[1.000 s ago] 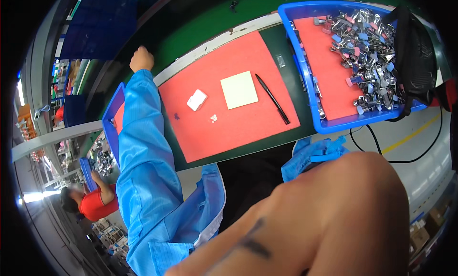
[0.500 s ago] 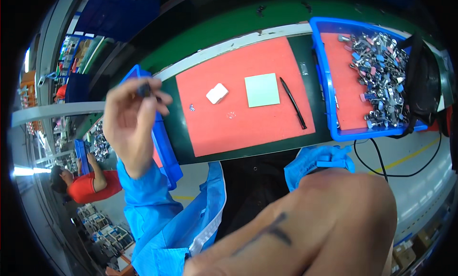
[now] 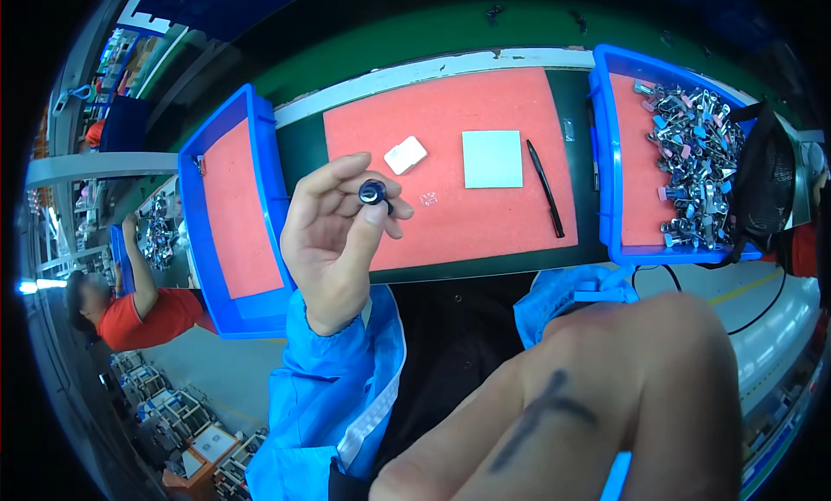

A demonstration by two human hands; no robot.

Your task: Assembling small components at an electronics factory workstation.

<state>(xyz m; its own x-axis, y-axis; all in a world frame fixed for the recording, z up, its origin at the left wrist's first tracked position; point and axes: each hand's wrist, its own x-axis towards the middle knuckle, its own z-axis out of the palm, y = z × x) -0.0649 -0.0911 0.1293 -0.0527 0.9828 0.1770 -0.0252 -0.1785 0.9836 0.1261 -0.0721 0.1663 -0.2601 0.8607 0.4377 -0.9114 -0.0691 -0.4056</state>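
Left of centre in the frame we see our left hand (image 3: 333, 237) raised above the bench, palm toward us, with thumb and forefinger pinched on a small dark round part (image 3: 373, 192); the other fingers are loosely curled behind it. The blue sleeve (image 3: 333, 388) runs down from the wrist to the lower edge.

Our right hand (image 3: 597, 406) fills the lower right of the frame, very close to the camera and blurred, with a dark mark on its skin; we cannot tell whether it is open or closed, or whether it holds anything.

Behind the left hand, across the upper middle, lies a red mat (image 3: 467, 168). On it sit a small white block (image 3: 405, 154), a pale square pad (image 3: 492, 158) and, just beside the pad, a black pen (image 3: 545, 188).

At the upper right a blue tray (image 3: 603, 155) holds a heap of metal clips (image 3: 692, 168). At the left stands another blue tray (image 3: 197, 198) with a red lining.

At the far left edge a person in a red shirt (image 3: 143, 315) is reaching up.
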